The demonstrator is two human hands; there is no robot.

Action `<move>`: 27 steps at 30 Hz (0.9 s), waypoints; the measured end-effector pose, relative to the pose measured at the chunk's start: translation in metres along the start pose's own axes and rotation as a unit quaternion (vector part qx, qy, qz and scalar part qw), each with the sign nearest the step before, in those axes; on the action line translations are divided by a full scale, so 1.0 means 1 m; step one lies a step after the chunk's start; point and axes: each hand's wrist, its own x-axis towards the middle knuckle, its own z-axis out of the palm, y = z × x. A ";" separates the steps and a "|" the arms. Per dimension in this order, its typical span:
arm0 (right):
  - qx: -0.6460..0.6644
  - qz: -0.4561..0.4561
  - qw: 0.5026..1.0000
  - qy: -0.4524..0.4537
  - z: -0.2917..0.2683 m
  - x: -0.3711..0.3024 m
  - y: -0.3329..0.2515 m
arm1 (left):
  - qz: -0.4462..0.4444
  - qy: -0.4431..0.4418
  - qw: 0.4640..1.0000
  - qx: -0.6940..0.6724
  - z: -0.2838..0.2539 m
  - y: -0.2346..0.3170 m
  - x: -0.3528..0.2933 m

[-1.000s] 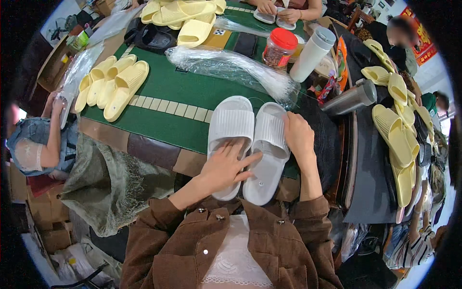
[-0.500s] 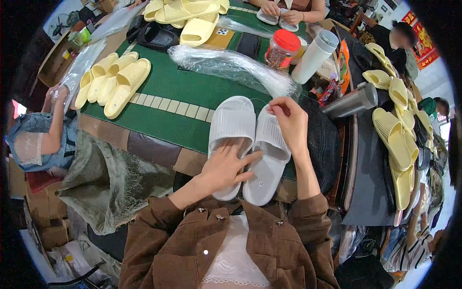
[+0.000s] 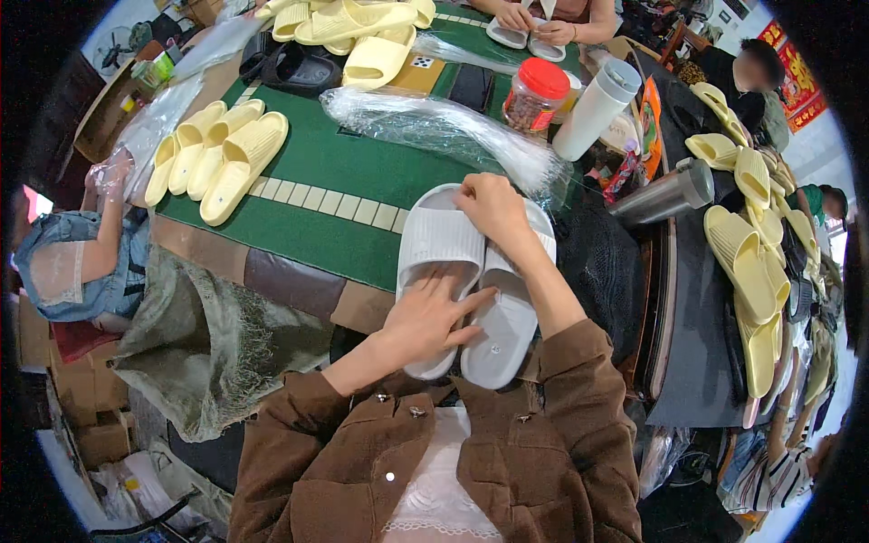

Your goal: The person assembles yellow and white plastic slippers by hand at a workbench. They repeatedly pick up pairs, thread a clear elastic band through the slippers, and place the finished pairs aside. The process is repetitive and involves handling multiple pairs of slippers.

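Along the left side, a person in a denim top [image 3: 118, 249] sits near the desk [image 3: 308, 163], arms raised toward clear plastic sheeting [image 3: 167, 131]. Below hangs a frayed olive sack [image 3: 199, 335]. On the green desktop, four yellow slippers [image 3: 240, 165] stand side by side, with a strip of cream tiles [image 3: 312, 198] running rightward from them. Farther back are black slippers [image 3: 303, 74] and a heap of yellow slippers [image 3: 358, 23], with a bundle of clear plastic [image 3: 434, 118] in front.

Nearest the wearer, at the desk's front edge, two light gray slippers lie side by side, toes pointing away. The left hand [image 3: 421, 317] is spread wide: some fingers reach under the strap of the left gray slipper [image 3: 444, 235], while the forefinger and thumb stretch over the right gray slipper [image 3: 501, 339]. The right hand [image 3: 496, 210] crosses above the right slipper's front, its fingers bent, tips close together at the left slipper's toe end; I cannot tell whether they pinch anything.

Across the desk, a co-worker's hands [image 3: 514, 18] touch another light pair. Rightward stand a red-lidded jar [image 3: 534, 98], a white bottle [image 3: 590, 116] and a tilted steel flask [image 3: 665, 192]. At far right, more yellow slippers [image 3: 747, 253] lie along a dark surface [image 3: 692, 353].
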 end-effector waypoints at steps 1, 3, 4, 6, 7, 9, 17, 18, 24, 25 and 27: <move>0.025 -0.005 0.999 0.024 0.001 0.000 0.004 | 0.000 0.004 1.000 -0.004 -0.001 0.001 0.001; 0.094 -0.003 0.993 0.066 -0.001 -0.002 0.008 | -0.003 0.013 1.000 -0.012 -0.003 0.001 0.000; 0.137 0.005 0.987 0.086 -0.011 -0.004 0.005 | 0.007 0.042 0.999 -0.010 -0.002 0.000 -0.001; 0.193 0.028 0.973 0.124 -0.027 -0.008 0.001 | 0.029 0.100 0.995 -0.004 0.001 0.000 -0.001; 0.207 0.041 0.967 0.142 -0.035 -0.010 0.000 | 0.046 0.138 0.989 -0.007 0.001 0.000 -0.002; 0.242 0.061 0.952 0.178 -0.045 -0.018 -0.002 | 0.082 0.213 0.974 -0.012 -0.001 -0.001 -0.004; 0.389 0.115 0.898 0.171 -0.025 -0.038 0.011 | 0.027 0.318 0.939 -0.131 -0.046 -0.032 0.063; 0.378 0.100 0.902 0.183 -0.023 -0.038 0.011 | 0.000 0.297 0.942 -0.157 -0.047 -0.036 0.074; 0.356 0.067 0.901 0.238 -0.019 -0.041 0.012 | -0.088 0.155 0.910 -0.374 -0.028 -0.052 0.125; 0.360 0.066 0.898 0.244 -0.018 -0.041 0.014 | -0.101 0.153 0.898 -0.400 -0.025 -0.052 0.129; 0.364 0.064 0.897 0.244 -0.018 -0.041 0.015 | -0.103 0.158 0.888 -0.418 -0.021 -0.053 0.131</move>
